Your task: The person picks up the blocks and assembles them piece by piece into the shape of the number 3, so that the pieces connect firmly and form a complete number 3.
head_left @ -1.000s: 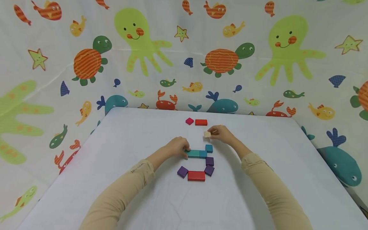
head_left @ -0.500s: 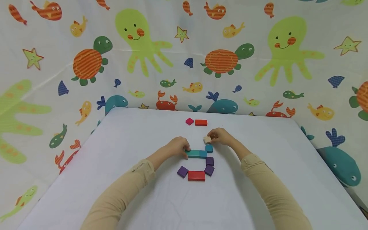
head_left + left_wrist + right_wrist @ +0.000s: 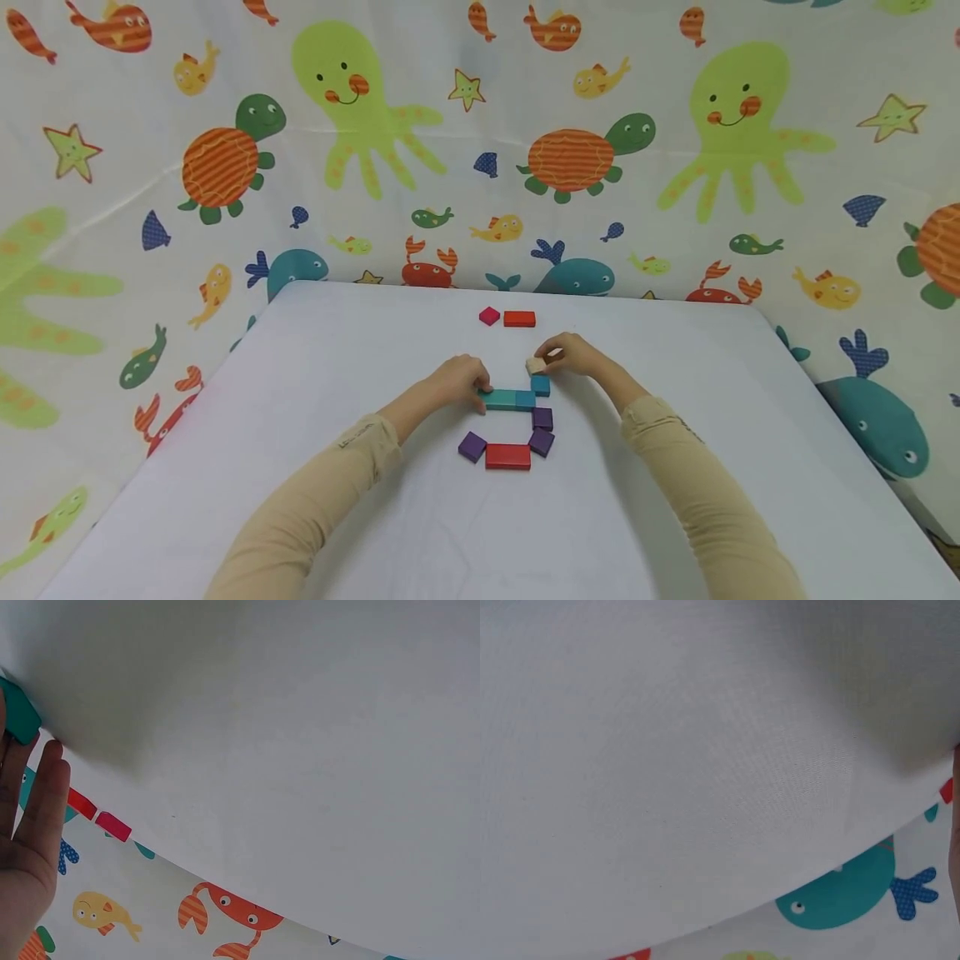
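Observation:
In the head view my left hand (image 3: 459, 380) grips the left end of a long teal block (image 3: 501, 400), which touches a blue block (image 3: 526, 401) on its right. The left wrist view shows the teal block's end (image 3: 21, 712) between thumb and fingers. My right hand (image 3: 576, 353) pinches a small pale wooden block (image 3: 536, 366) just beyond a blue cube (image 3: 540, 386); whether they touch is hard to tell. Nearer me lie purple blocks (image 3: 542, 418), another purple block (image 3: 472, 447) and a red block (image 3: 507, 457). Only the right hand's edge (image 3: 955, 825) shows in the right wrist view.
At the far side of the white table (image 3: 360, 350) lie a pink block (image 3: 489, 316) and an orange-red block (image 3: 519, 319). Behind the table hangs a curtain (image 3: 450, 183) printed with sea animals.
My right hand has brought the pale block nearer to me, down towards the blue cube. The left hand stays on the teal block. The whole head view has shifted slightly.

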A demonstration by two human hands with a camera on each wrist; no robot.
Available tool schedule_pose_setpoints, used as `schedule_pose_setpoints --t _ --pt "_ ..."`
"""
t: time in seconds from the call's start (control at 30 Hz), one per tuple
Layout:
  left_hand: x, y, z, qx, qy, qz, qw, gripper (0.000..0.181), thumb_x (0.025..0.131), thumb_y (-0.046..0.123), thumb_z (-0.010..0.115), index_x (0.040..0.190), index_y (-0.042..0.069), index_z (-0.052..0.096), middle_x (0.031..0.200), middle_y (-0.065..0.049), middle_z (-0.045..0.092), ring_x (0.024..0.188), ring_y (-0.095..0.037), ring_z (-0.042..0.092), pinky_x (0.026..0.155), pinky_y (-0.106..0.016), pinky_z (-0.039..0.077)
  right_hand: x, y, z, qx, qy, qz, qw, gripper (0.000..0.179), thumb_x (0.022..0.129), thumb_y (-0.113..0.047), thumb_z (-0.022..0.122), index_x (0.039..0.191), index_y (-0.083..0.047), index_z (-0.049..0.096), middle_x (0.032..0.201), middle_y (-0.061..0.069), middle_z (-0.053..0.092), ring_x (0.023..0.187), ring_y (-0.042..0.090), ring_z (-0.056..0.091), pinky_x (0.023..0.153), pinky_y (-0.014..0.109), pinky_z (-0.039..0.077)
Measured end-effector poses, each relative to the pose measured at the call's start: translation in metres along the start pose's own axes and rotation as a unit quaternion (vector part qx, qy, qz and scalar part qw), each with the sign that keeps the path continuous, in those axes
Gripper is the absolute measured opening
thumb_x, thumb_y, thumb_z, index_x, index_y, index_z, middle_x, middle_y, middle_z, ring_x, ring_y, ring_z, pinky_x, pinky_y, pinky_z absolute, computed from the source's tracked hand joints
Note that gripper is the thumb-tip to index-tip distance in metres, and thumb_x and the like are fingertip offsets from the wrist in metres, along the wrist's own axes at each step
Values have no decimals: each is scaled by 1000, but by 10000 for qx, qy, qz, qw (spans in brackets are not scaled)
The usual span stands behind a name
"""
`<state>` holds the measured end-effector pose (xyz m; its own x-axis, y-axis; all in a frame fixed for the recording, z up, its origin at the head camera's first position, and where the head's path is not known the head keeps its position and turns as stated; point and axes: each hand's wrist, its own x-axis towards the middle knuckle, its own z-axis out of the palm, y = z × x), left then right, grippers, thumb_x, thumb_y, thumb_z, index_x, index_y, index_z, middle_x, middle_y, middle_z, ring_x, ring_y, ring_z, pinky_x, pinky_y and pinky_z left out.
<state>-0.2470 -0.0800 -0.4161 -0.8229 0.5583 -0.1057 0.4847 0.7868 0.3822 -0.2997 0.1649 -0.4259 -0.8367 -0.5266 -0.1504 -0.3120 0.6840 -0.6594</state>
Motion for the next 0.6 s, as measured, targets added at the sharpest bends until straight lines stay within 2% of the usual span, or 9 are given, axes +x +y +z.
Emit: schedule_pose_setpoints --t 0.33,0.6 --pt "0 1 -4 -54 -31 -58 10000 33 66 17 85 95 5 74 89 -5 73 78 -12 58 76 -27 50 1 -5 -3 -34 -78 -69 9999 28 85 -2 66 112 5 65 119 23 62 113 37 58 98 43 47" --pt "0 1 -2 -127 -104 -80 9998 34 66 17 85 96 5 74 92 -5 74 80 -12 60 78 -28 51 -1 1 -2 115 -140 44 9998 27 86 -2 65 113 4 64 122 23 60 116 37 57 99 43 46"
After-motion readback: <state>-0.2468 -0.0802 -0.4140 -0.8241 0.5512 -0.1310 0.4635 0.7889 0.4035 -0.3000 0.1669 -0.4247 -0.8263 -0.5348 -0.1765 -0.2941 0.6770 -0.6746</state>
